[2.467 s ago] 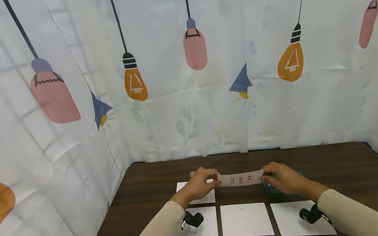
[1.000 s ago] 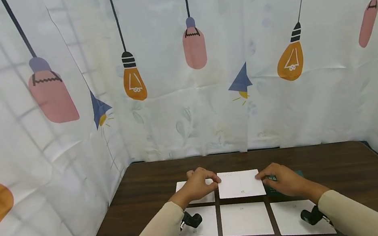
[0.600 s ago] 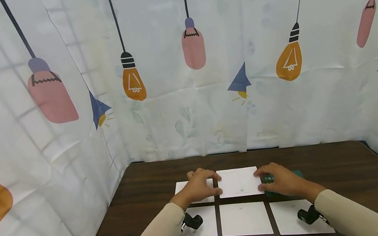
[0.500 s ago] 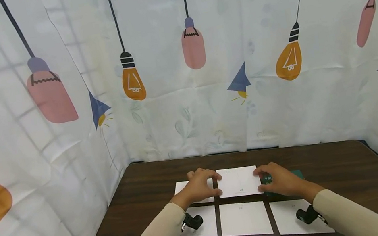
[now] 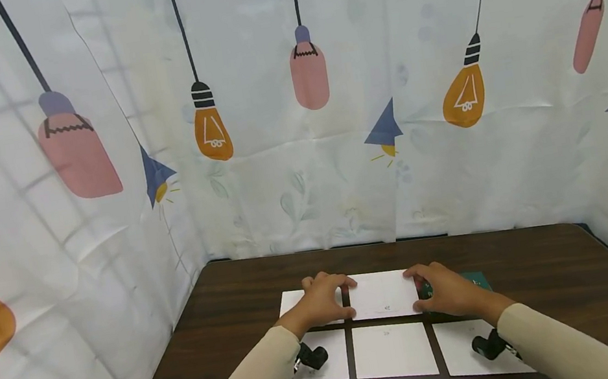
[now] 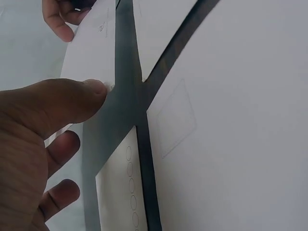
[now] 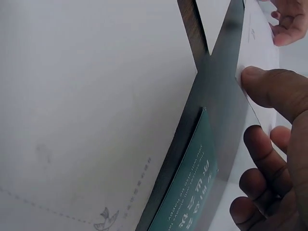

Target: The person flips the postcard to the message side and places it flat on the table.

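A white postcard (image 5: 383,295) lies at the middle of the back row, its plain writing side up. My left hand (image 5: 321,301) holds its left edge, index finger at the far corner and thumb at the near corner. On the opposite edge, my right hand (image 5: 445,289) has thumb and index finger placed the same way. The left wrist view shows the left thumb (image 6: 72,103) against the card's corner; the other fingers are bent below. In the right wrist view the right thumb (image 7: 269,89) presses the other corner.
Another postcard (image 5: 291,299) lies partly under the left hand. Several more form a front row, including a middle one (image 5: 394,351) and a right one (image 5: 482,353). A teal printed packet (image 5: 475,280) sits behind the right hand on the dark wooden table (image 5: 247,283). A patterned curtain (image 5: 280,186) encloses it.
The postcard has gone from tilted up, with red characters showing, to lying flat. Both thumbs have come down to its near corners. Lately it has shifted slightly toward me.
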A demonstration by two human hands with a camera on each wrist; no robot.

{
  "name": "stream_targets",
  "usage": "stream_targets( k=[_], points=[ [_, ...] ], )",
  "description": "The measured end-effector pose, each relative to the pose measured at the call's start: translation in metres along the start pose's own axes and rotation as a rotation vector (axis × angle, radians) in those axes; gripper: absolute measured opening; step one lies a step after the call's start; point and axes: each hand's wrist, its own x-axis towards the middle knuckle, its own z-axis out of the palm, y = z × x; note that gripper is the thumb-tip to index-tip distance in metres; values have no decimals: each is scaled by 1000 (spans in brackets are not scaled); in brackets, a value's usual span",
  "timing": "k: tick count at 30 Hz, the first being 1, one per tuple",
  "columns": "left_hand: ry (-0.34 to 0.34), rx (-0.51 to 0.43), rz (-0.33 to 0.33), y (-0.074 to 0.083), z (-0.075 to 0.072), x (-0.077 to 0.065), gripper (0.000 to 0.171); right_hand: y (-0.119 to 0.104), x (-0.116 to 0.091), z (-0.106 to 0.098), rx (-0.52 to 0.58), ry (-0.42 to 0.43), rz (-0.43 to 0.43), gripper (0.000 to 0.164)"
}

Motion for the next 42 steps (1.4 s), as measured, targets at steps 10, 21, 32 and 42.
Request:
stream_targets(
  k=[10, 21, 32, 42],
  points=[
    [-6, 40, -18, -2, 5, 0, 48, -2, 3, 6, -45, -6, 35, 68],
    [-19, 82, -13, -4, 7, 1, 48, -2, 4, 7, -85, -18, 9, 67],
    [-29, 114, 3, -4, 4, 2, 52, 2, 6, 5, -107, -16, -32, 63],
    [-51, 88, 50, 10, -1, 8, 49, 13, -4, -9, -42, 2, -83, 63]
  ],
)
